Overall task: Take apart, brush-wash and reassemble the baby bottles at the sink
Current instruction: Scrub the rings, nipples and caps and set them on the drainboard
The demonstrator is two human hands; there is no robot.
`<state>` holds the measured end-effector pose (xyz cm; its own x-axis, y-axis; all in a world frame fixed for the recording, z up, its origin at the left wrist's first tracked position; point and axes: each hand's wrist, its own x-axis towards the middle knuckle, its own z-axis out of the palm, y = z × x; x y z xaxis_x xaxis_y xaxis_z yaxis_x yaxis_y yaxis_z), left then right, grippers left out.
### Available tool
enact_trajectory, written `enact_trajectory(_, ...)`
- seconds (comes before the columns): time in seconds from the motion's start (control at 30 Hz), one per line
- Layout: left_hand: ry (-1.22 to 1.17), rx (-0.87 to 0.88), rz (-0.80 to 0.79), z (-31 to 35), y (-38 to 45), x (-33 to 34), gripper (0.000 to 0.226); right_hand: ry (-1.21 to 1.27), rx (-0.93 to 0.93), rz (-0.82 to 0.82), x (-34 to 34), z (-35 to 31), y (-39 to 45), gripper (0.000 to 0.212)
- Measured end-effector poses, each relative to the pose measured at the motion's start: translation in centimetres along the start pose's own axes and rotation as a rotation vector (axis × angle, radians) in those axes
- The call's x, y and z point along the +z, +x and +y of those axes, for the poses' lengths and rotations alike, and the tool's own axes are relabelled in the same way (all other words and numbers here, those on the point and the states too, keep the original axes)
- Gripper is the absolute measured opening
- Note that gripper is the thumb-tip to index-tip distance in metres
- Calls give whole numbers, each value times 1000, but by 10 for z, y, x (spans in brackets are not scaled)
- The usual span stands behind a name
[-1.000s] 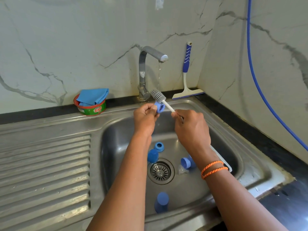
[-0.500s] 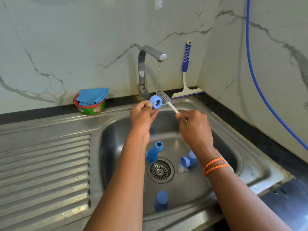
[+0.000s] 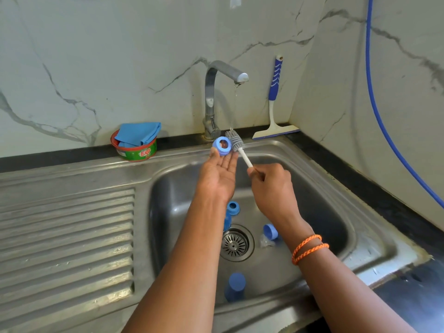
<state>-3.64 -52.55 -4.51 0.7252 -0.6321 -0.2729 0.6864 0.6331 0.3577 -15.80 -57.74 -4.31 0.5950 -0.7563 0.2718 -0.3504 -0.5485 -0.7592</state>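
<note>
Just in front of the tap [image 3: 224, 75], the left hand [image 3: 219, 174] lies palm-up, fingers straight, a blue bottle ring [image 3: 223, 146] on its fingertips. The right hand [image 3: 272, 188] grips the bottle brush [image 3: 236, 143] (bristles touching the ring) under the tap's trickle.

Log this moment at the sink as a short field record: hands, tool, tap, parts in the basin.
left hand: palm up, fingers straight, blue collar ring resting on the fingertips
right hand: grips the bottle brush by its white handle
brush head: beside the ring, under the tap
tap: thin stream running
sink basin: several blue bottle parts lie around the drain
</note>
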Motion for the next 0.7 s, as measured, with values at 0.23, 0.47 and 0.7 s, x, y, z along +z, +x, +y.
enact_trajectory(0.23, -84, 16, 52, 1, 9, -1, 31, -32, -1, -88, -7, 0, -2, 52)
enact_trajectory(0.47, -68, 25, 38, -1, 9, -1, 26, -68, -34, -68, -19, 1, -2, 43)
enact_trajectory(0.7, 165, 38, 27, -3, 13, -5, 10, -109, -64, 4, -12, -5, -6, 46)
